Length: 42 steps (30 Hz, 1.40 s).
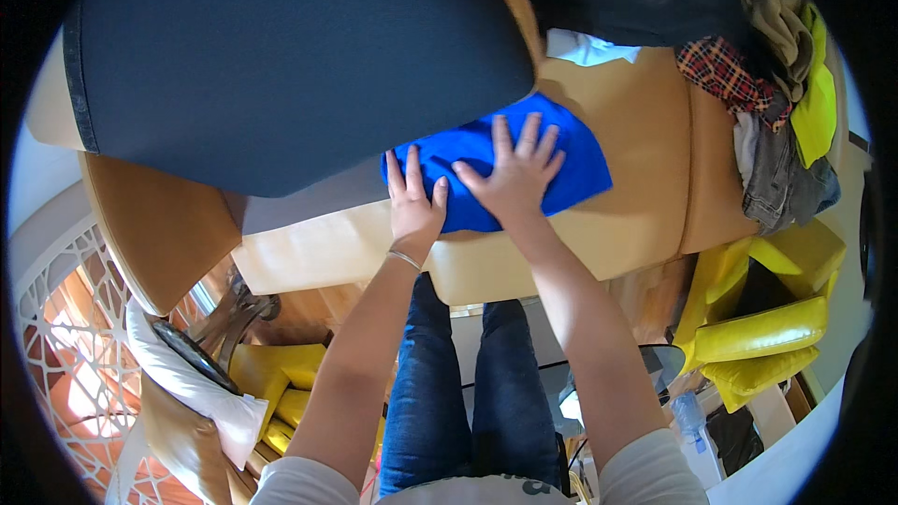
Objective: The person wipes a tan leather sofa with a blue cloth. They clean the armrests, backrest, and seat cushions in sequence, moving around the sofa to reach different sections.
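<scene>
A bright blue cloth [470,214] lies on the tan leather seat of a sofa [631,224], its upper left edge hidden by a large dark panel [302,63] with a tan rim. My left hand [414,203] rests on the cloth's left part, fingers pointing away from me. Spread wide, my right hand [519,172] presses flat on the middle of the cloth. Neither hand grips anything. What the cloth is exactly cannot be told.
At the right end lie a red plaid garment [722,70], grey denim [779,175] and neon yellow clothing [814,98]. White cloth [589,48] sits beside a black item. A yellow armchair [765,330] stands lower right; a white pillow [189,386] lies lower left.
</scene>
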### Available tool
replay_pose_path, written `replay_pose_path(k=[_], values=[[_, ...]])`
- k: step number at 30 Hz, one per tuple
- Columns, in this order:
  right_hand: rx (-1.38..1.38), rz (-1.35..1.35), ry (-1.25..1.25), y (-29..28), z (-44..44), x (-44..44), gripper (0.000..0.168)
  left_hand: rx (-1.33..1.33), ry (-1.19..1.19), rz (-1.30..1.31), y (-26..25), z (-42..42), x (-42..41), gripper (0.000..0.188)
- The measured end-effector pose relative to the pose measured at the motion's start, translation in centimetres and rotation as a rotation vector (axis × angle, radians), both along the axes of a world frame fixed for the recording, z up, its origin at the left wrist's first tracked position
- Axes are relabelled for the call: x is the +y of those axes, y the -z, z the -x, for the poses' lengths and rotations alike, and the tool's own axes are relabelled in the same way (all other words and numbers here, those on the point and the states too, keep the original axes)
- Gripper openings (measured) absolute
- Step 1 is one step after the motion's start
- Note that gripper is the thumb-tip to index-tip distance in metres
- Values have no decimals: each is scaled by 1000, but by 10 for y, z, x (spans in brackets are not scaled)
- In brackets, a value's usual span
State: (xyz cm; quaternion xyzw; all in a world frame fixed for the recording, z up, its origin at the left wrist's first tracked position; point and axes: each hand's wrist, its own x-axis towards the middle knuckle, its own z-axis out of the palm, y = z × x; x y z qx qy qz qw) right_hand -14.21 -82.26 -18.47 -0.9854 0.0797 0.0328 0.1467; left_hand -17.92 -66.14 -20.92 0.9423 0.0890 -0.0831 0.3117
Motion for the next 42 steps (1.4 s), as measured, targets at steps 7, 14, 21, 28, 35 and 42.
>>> replay_pose_path(k=[7, 14, 21, 28, 35, 42], values=[[-49, -189, -541, 11, 63, 78, 40, 431, 38, 401, 33, 105, 31, 73], [371, 197, -164, 0, 72, -17, 47, 277, 258, 243, -46, 80, -7, 71], [90, 50, 643, 31, -14, -62, 64, 149, 600, 270, -48, 1, -39, 55], [5, -173, -195, 7, -14, 14, 52, 237, 594, -183, -46, 13, -28, 58], [25, -63, -217, 14, -32, -99, 58, 151, 570, -247, -43, 6, -118, 69], [59, 35, 228, 29, -31, -257, 70, -44, 796, -202, -28, -28, -246, 64]])
